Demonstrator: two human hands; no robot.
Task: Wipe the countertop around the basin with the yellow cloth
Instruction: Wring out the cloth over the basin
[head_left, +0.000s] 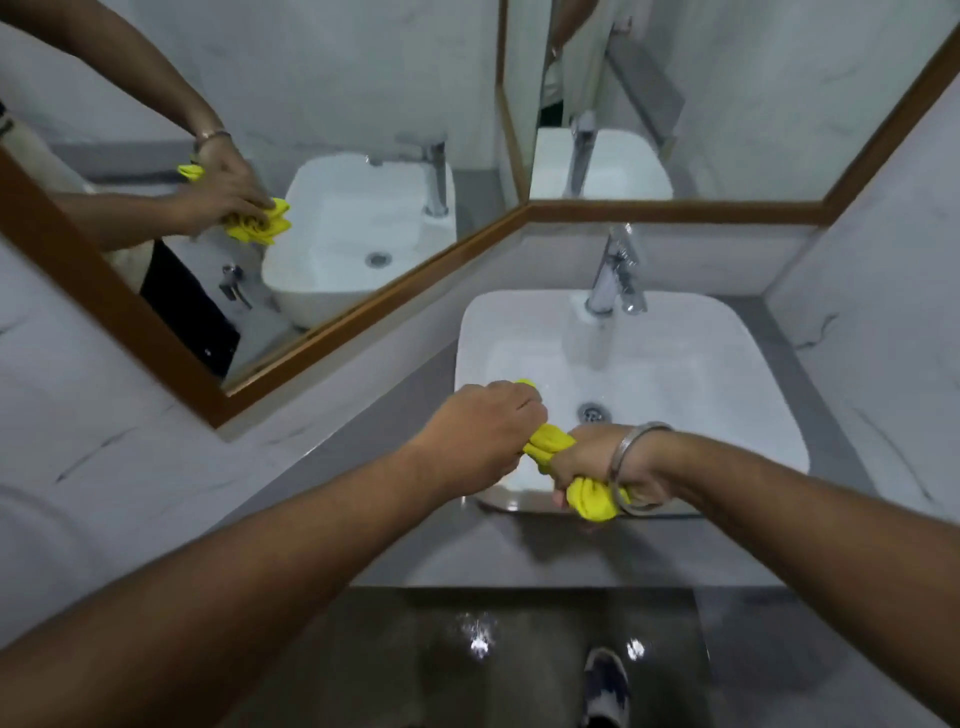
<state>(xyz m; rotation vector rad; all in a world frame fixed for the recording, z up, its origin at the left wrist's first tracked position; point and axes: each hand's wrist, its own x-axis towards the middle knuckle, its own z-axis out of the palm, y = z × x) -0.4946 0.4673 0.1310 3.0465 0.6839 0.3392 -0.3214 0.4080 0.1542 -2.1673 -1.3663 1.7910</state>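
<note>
The yellow cloth is twisted into a tight roll over the near-left part of the white basin. My left hand grips its upper end and my right hand grips its lower end, a metal bangle on that wrist. A bunched yellow end sticks out below my right fist at the basin's front rim. The grey countertop surrounds the basin, with a strip in front and more to the left.
A chrome tap stands at the back of the basin, and a drain sits in its floor. Wood-framed mirrors line the left and back walls. A marble wall closes the right side. A shoe shows on the wet floor below.
</note>
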